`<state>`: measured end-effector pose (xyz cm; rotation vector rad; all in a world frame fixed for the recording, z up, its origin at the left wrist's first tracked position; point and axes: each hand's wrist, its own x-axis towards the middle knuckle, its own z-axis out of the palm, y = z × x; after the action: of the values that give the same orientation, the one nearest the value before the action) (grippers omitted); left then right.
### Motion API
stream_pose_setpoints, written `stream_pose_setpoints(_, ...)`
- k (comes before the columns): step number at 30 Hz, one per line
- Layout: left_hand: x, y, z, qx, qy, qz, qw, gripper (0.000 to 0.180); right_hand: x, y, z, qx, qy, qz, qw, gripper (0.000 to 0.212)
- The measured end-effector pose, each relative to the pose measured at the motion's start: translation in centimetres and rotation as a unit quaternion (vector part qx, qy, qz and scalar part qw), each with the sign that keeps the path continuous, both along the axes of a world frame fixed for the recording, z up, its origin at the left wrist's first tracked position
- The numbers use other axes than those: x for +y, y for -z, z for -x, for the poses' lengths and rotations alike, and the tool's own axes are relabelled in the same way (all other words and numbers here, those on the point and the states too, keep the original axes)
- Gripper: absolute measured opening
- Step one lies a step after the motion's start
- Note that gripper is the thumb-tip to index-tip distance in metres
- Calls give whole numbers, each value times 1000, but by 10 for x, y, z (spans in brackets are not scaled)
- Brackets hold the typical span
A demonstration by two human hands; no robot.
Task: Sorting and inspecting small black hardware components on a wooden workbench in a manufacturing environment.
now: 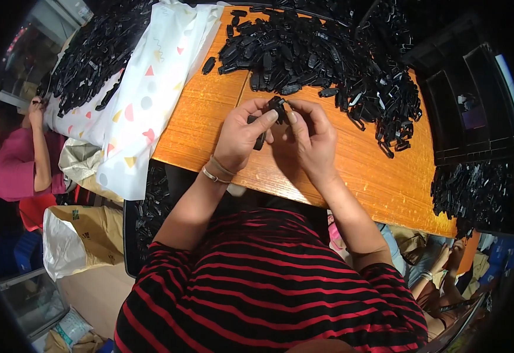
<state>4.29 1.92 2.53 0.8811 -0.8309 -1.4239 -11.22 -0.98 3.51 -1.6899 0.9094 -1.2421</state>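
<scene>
Fingers of the left hand (239, 132) and right hand (317, 141) meet above the near part of a wooden surface (198, 117), which extends beyond and beside them. To their left runs a pale patterned sheet (145, 100), perhaps laid as a cover. Just beyond the fingers lies a broad heap of black plastic parts (292, 53), likely set there to be within easy reach while leaving bare wood under the hands. Below the left thumb, a longer black piece (260, 141) is tucked against the left fingers, probably to free the fingertips. Smallest is the dark part (279, 107) pinched between both thumbs and forefingers, seemingly gripped from two sides to steady it; its details are too small to tell.
</scene>
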Motion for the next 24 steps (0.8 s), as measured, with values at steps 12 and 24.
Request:
stream_pose_setpoints(12, 3, -7, -2, -26, -39, 31, 998, 26, 8, -8, 0, 16, 16, 37, 999, 24)
stream_pose_setpoints(24, 8, 2, -1, -108, -71, 67, 989, 26, 6, -3, 0, 111, 24, 110, 987, 22)
